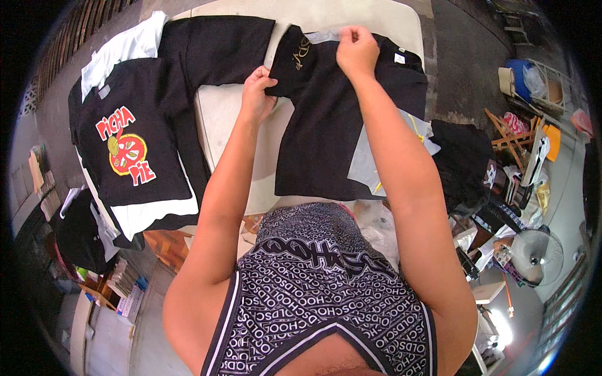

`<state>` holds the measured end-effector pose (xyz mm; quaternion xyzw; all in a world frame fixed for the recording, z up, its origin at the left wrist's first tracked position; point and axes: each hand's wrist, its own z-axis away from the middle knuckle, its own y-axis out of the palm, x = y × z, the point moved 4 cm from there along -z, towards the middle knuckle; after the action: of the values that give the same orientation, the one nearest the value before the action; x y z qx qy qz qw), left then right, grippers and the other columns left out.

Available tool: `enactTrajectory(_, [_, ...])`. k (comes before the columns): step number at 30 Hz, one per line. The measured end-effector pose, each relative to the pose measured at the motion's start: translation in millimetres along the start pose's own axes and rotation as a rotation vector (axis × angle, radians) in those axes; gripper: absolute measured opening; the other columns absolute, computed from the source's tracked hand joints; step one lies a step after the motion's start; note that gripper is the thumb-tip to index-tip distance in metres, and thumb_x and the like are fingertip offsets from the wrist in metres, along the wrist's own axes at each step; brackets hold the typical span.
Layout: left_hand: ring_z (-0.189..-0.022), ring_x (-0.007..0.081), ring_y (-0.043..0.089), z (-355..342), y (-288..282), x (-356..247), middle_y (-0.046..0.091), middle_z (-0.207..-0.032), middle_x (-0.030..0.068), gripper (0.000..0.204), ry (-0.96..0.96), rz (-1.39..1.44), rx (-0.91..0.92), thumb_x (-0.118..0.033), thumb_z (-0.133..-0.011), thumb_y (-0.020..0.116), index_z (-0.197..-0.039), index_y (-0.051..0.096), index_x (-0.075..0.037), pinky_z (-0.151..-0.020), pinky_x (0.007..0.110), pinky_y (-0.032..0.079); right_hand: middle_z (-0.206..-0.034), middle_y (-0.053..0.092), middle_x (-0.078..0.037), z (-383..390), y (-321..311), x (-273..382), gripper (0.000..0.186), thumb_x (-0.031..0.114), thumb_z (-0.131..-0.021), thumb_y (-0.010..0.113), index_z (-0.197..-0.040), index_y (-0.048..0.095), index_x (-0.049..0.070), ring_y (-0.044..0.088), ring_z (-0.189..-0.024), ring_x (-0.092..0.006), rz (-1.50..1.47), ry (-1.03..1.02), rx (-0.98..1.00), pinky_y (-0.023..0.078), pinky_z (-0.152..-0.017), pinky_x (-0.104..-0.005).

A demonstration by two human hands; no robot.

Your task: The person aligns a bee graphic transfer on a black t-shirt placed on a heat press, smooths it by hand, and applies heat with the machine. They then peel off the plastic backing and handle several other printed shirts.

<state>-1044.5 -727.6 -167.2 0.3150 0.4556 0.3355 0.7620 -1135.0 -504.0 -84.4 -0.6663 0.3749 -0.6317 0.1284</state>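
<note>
Currently handled black shirt (313, 150): it is lying spread on the right part of the pale desk (219, 119), its lower edge pointing toward the person, probably so that both hands are reaching it easily.

Left hand (257, 94): its fingers are pinching the outer edge of the shirt's sleeve (291, 74), thumb uppermost, presumably for steadying the cloth at its end.

Right hand (357, 53): its fingers are curling into a tight pinch, seemingly on the pale strip (323, 37) by the shirt's far edge (the knuckles are hiding the exact contact).

Gold lettering (301, 53): it is showing between the two hands, so the wide grip is likely leaving that printed area uncovered.

Translucent sheet (367, 156): it is resting over the shirt's lower right, passing behind the right forearm; whether the arm is touching it, I cannot tell.

Printed black shirt (94, 156): it is lying face up at the left with white cloth (157, 216) showing below it, apparently sitting aside so the two shirts are not overlapping.
</note>
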Motion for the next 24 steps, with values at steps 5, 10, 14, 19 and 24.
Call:
enactTrajectory(5, [-0.083,0.0146,0.058,-2,-7,0,0.061,-0.086,-0.0007,0.017,-0.04,-0.071,-0.181,0.007,-0.081,0.055,-0.085,0.057,-0.01,-0.079,0.029,0.046,-0.081,0.075,-0.013,-21,-65,-53,0.018,0.018,-0.096,0.065,-0.096,0.068,0.001,0.075,-0.073,-0.0213,-0.181,0.191,-0.046,0.058,-0.07,-0.0346])
enactTrajectory(10, [-0.099,0.0199,0.063,31,22,-36,0.066,-0.112,0.0128,0.026,0.384,-1.13,-0.421,-0.004,-0.086,0.065,-0.112,0.064,0.001,-0.086,0.032,0.05,-0.082,0.069,-0.004,53,-199,-128,0.011,0.009,-0.092,0.069,-0.098,0.065,0.001,0.066,-0.07,-0.0115,-0.129,0.244,-0.007,0.053,-0.065,-0.0287])
enactTrajectory(14, [-0.124,0.0381,0.055,66,110,5,0.06,-0.129,0.0218,0.038,0.889,-1.729,0.067,-0.009,-0.086,0.067,-0.123,0.06,-0.001,-0.112,0.05,0.037,-0.078,0.063,0.0,198,-279,-175,0.006,0.007,-0.094,0.066,-0.097,0.064,0.003,0.058,-0.067,-0.008,-0.238,0.635,-0.052,0.047,-0.06,-0.0256])
enactTrajectory(19, [-0.151,0.0386,0.025,49,148,117,0.032,-0.163,0.0119,0.075,0.64,-2.172,0.612,-0.049,-0.093,0.063,-0.153,0.041,-0.01,-0.123,0.06,0.014,-0.083,0.063,-0.002,389,-318,-188,0.012,0.003,-0.093,0.064,-0.105,0.063,0.004,0.059,-0.069,-0.0107,-0.275,0.972,-0.209,0.049,-0.059,-0.0262])
enactTrajectory(24, [-0.154,0.0364,0.019,40,99,87,0.03,-0.165,0.0113,0.078,0.698,-2.3,0.468,-0.048,-0.095,0.061,-0.156,0.035,-0.007,-0.125,0.054,0.015,-0.086,0.066,-0.005,579,-374,-217,0.014,0.003,-0.091,0.064,-0.105,0.065,0.003,0.063,-0.07,-0.015,-0.257,1.235,-0.603,0.052,-0.059,-0.0279])
